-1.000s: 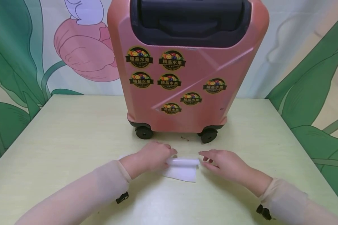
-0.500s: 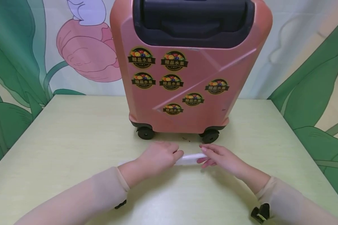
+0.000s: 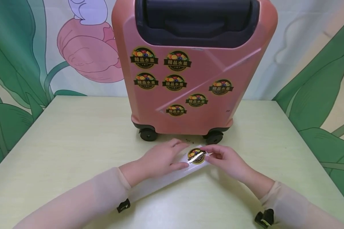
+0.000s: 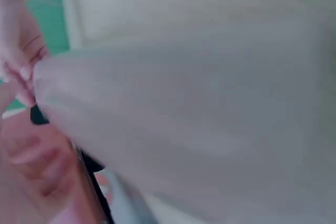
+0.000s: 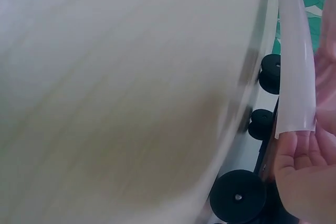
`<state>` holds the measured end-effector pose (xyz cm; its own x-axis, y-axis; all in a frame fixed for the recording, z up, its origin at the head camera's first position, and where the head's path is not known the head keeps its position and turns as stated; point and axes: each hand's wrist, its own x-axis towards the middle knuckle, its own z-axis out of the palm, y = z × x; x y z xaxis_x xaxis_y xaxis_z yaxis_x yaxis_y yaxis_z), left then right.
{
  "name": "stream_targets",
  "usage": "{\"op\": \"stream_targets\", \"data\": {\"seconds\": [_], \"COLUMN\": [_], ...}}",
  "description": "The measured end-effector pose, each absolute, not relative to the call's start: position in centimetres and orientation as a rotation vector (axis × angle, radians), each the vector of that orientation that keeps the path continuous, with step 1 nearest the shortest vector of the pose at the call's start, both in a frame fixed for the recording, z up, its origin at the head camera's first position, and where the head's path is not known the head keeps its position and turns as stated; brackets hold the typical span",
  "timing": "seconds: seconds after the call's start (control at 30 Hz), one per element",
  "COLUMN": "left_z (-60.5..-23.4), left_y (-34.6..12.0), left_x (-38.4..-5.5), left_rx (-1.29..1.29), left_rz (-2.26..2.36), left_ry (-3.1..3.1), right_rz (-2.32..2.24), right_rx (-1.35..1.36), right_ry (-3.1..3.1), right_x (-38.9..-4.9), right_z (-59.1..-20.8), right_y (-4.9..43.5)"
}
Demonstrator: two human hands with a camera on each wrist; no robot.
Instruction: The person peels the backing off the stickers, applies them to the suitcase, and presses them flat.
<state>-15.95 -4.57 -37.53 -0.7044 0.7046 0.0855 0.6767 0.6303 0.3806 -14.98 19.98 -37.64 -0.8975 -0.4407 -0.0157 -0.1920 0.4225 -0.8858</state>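
Note:
A white backing strip [image 3: 157,184] with a round fruit sticker [image 3: 197,156] rises at a slant between the hands in the head view. My right hand [image 3: 230,160] pinches its right end beside the sticker. A bright glare band crosses the sticker. My left hand [image 3: 160,160] lies over the strip, fingers and thumb spread apart near the sticker's left side. In the left wrist view, the blurred strip [image 4: 184,108] fills the middle, the left hand [image 4: 34,187] showing loose fingers below it. The right wrist view shows the strip's blank underside [image 5: 296,61] ending at the right hand [image 5: 304,166].
A pink suitcase [image 3: 200,121] stands on the pale table [image 3: 74,136] just beyond the hands. Several matching fruit stickers [image 3: 175,82] are on its front. Its black wheels [image 3: 148,135] rest behind the strip. A printed curtain [image 3: 318,79] hangs behind.
The strip was lying rolled up and blank side showing; now it is tilted with a sticker facing up. My right hand has reached its end, and my left fingers have spread from a curled grip.

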Motion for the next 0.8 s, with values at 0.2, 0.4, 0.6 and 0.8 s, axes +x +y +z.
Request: {"op": "stream_targets", "data": {"seconds": [0.2,0.4,0.6,0.8], "left_z": [-37.7,-38.3,-38.2,-38.3], "left_y": [-4.3,-4.1,-3.2,-2.7], "left_x": [-17.2,-16.5,-15.6,-15.0], "left_rx": [0.688,0.518,0.405,0.347], "left_rz": [1.196,1.418,1.571,1.684], "left_ry": [2.299,2.091,1.974,1.877], "right_rz": [-1.432,-1.337,-1.236,-1.230], "right_rx": [-0.567,-0.734,-1.158,-1.197], "right_ry": [2.493,2.782,3.086,3.114], "right_x": [-14.6,-14.1,-13.2,-12.8], "right_z": [-37.3,-37.5,-37.9,-37.9], "right_y": [19.7,19.3,18.2,17.5]}}
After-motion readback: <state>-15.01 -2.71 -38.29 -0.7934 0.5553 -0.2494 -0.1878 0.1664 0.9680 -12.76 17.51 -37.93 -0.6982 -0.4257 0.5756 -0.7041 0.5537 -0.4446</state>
